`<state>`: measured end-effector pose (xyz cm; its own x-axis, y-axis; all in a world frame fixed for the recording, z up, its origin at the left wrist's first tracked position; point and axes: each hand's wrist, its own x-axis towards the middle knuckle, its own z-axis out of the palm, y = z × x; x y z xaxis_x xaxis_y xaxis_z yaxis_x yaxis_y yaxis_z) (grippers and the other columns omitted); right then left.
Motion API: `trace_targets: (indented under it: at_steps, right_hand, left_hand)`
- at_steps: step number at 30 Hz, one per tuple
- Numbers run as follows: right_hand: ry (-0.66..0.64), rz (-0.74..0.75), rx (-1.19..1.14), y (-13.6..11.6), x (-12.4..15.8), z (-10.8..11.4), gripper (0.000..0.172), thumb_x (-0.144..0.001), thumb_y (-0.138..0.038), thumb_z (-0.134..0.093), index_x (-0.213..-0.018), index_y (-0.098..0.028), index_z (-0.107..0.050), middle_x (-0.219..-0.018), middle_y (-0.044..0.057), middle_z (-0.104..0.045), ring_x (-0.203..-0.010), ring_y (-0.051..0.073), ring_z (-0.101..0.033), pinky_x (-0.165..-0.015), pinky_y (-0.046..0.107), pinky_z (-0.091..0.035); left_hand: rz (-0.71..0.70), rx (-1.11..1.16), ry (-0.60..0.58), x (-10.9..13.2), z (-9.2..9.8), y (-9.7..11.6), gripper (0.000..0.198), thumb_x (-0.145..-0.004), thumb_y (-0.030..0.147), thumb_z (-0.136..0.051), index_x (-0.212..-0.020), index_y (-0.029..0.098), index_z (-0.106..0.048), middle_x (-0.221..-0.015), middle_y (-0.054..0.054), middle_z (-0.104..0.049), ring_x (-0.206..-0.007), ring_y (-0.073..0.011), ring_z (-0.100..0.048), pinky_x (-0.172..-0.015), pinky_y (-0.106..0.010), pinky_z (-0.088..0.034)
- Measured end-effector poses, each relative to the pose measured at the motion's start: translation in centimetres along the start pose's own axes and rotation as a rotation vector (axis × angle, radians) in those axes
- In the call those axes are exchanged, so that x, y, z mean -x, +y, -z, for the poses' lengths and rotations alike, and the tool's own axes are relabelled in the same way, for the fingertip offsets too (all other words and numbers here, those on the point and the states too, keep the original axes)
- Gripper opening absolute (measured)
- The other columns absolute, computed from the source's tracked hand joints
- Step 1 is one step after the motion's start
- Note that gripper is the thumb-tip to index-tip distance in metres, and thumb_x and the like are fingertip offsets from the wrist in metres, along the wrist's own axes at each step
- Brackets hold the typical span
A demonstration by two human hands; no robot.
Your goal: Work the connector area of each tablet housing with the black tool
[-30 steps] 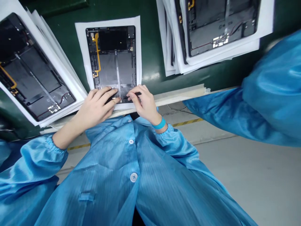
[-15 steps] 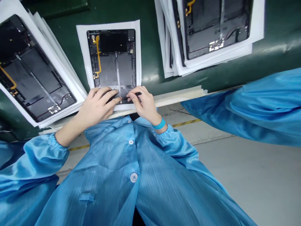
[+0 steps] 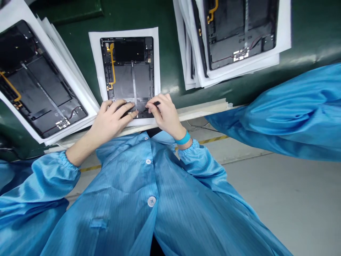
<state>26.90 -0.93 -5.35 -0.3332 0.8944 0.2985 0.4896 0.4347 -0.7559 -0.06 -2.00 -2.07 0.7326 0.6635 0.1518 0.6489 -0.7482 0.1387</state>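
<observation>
At the near edge of the table (image 3: 170, 49), an open tablet housing (image 3: 122, 76) is laid on white paper (image 3: 96, 48), its orange flex cable (image 3: 112, 67) and central ribbon cable (image 3: 134, 82) already in place. Its lower end is touched by the left hand (image 3: 109, 120), fingers spread; a slim black tool (image 3: 157, 104) is pinched by the right hand (image 3: 167, 115). What remains there cannot be told, being partly covered.

An electronics assembly workshop is suggested by opened tablet housings (image 3: 124, 78) laid along the near edge of the green tabletop (image 3: 170, 53) and a blue smock (image 3: 117, 192) being worn.
</observation>
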Motion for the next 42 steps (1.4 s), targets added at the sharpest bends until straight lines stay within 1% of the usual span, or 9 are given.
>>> trace_targets:
  at_steps: [5,10,13,16,23,30,35,38,42]
  right_hand:
    - [0.019,-0.02,-0.026,0.3,-0.2,0.5,0.045,-0.125,-0.051,-0.039,-0.095,-0.027,-0.061,-0.09,0.004,-0.075,-0.09,0.025,-0.071,-0.089,0.045,-0.049]
    - [0.03,-0.056,-0.064,0.1,-0.1,0.6,0.042,-0.126,-0.048,-0.039,-0.098,-0.025,-0.062,-0.091,0.003,-0.075,-0.09,0.022,-0.072,-0.092,0.042,-0.05]
    - [0.031,-0.088,-0.066,-0.1,-0.1,0.8,0.044,-0.126,-0.048,-0.038,-0.098,-0.025,-0.061,-0.091,0.003,-0.075,-0.092,0.021,-0.072,-0.093,0.04,-0.05]
    - [0.03,-0.105,-0.072,-0.2,-0.1,0.9,0.044,-0.126,-0.051,-0.038,-0.099,-0.025,-0.062,-0.091,0.003,-0.075,-0.092,0.021,-0.072,-0.093,0.04,-0.051]
    - [0.049,-0.158,-0.082,0.1,0.1,1.2,0.049,-0.124,-0.059,-0.036,-0.099,-0.026,-0.063,-0.09,0.004,-0.073,-0.091,0.024,-0.069,-0.094,0.043,-0.053]
    - [0.065,-0.142,-0.103,0.1,0.4,1.9,0.046,-0.124,-0.054,-0.039,-0.098,-0.026,-0.065,-0.088,0.003,-0.07,-0.092,0.023,-0.069,-0.093,0.042,-0.054]
    - [0.065,-0.112,-0.135,0.1,0.4,1.8,0.046,-0.125,-0.052,-0.039,-0.099,-0.025,-0.065,-0.087,0.002,-0.07,-0.093,0.022,-0.071,-0.092,0.041,-0.053]
    - [0.062,-0.089,-0.093,0.2,0.4,1.5,0.046,-0.125,-0.051,-0.038,-0.098,-0.026,-0.063,-0.09,0.003,-0.071,-0.094,0.024,-0.07,-0.093,0.044,-0.053]
    - [0.057,-0.085,-0.014,0.5,0.5,1.2,0.049,-0.125,-0.054,-0.032,-0.095,-0.026,-0.059,-0.094,0.005,-0.07,-0.091,0.026,-0.065,-0.092,0.048,-0.052]
  left_hand:
    - [0.01,-0.001,0.002,0.0,0.2,0.0,0.033,-0.117,0.022,-0.059,-0.147,0.031,-0.071,-0.151,-0.01,-0.078,-0.139,-0.0316,-0.071,-0.102,-0.053,-0.058]
    - [-0.005,0.016,-0.078,-0.5,0.7,0.3,0.043,-0.116,0.02,-0.059,-0.155,0.031,-0.07,-0.155,-0.015,-0.073,-0.141,-0.037,-0.068,-0.106,-0.057,-0.057]
    - [-0.019,-0.022,-0.095,-0.9,1.0,0.6,0.044,-0.115,0.023,-0.06,-0.157,0.032,-0.07,-0.153,-0.016,-0.073,-0.136,-0.0385,-0.069,-0.103,-0.056,-0.057]
    - [-0.045,-0.062,-0.097,-1.3,1.1,0.5,0.043,-0.114,0.024,-0.061,-0.155,0.031,-0.072,-0.149,-0.018,-0.073,-0.131,-0.0394,-0.07,-0.099,-0.055,-0.057]
    - [-0.034,-0.02,-0.12,-1.4,1.1,0.3,0.045,-0.113,0.025,-0.06,-0.156,0.033,-0.072,-0.155,-0.018,-0.07,-0.133,-0.0403,-0.067,-0.101,-0.056,-0.056]
    - [0.006,0.024,-0.104,-1.5,1.1,0.6,0.041,-0.111,0.024,-0.065,-0.15,0.032,-0.075,-0.156,-0.018,-0.069,-0.132,-0.0409,-0.068,-0.103,-0.059,-0.056]
    - [0.017,0.025,-0.102,-2.4,0.9,1.0,0.039,-0.116,0.03,-0.057,-0.15,0.029,-0.075,-0.156,-0.019,-0.07,-0.131,-0.0409,-0.069,-0.104,-0.061,-0.056]
    - [-0.003,0.015,-0.1,-3.1,0.7,1.0,0.039,-0.118,0.034,-0.054,-0.149,0.026,-0.075,-0.154,-0.019,-0.071,-0.129,-0.0399,-0.069,-0.105,-0.061,-0.056]
    - [-0.021,0.019,-0.129,-3.6,0.9,0.6,0.039,-0.118,0.037,-0.057,-0.151,0.029,-0.075,-0.154,-0.018,-0.07,-0.129,-0.0399,-0.068,-0.105,-0.061,-0.055]
